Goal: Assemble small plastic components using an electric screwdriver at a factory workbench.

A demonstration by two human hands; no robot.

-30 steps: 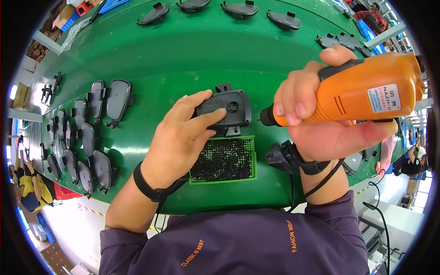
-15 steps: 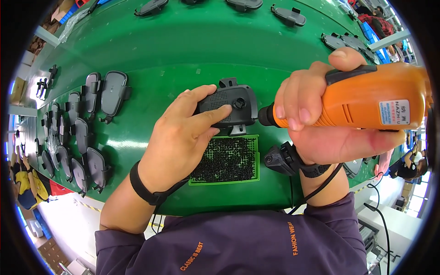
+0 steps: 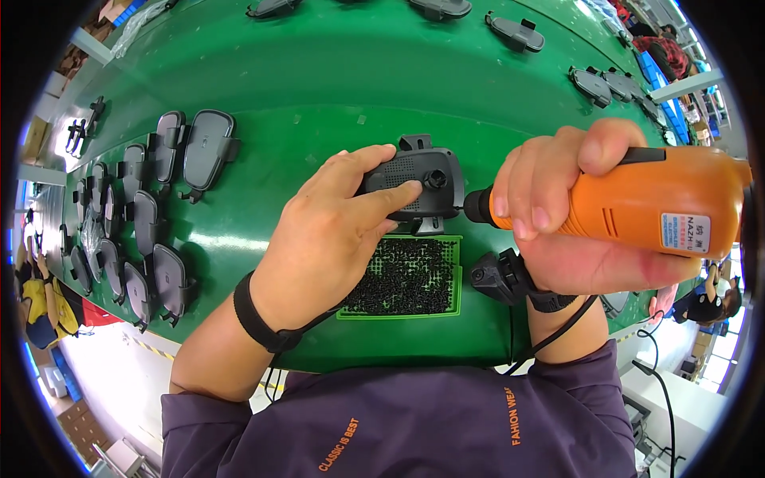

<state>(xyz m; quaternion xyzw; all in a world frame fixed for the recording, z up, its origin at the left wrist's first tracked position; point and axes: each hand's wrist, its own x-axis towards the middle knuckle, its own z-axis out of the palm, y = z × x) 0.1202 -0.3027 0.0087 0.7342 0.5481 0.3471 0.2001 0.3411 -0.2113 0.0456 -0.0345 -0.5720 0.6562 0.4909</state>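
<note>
My left hand (image 3: 327,227) is closed over a black phone-holder body (image 3: 451,169), its fingers lying across the perforated back. A round dark stub (image 3: 435,179) rises from that back, next to my index fingertip. In my right hand (image 3: 550,203), an orange electric screwdriver (image 3: 633,195) is gripped almost sideways. Its dark nose (image 3: 478,207) points left at the holder's right edge, with the thin bit at the lower right corner; whether it touches a screw cannot be made out. Just below the holder, a green tray (image 3: 458,295) carries many small black screws (image 3: 402,279).
Several finished-looking phone holders (image 3: 209,151) lie at the left on the green table (image 3: 303,127). More holders (image 3: 516,33) are along the far side and far right. A black wrist-worn device (image 3: 498,277) with a cable sits beside the tray. Other people (image 3: 709,295) are at the sides.
The view has shifted slightly, so most things appear farther right. The screwdriver's rear end has dropped a little, while its nose stays by the holder's corner. Both hands keep their hold.
</note>
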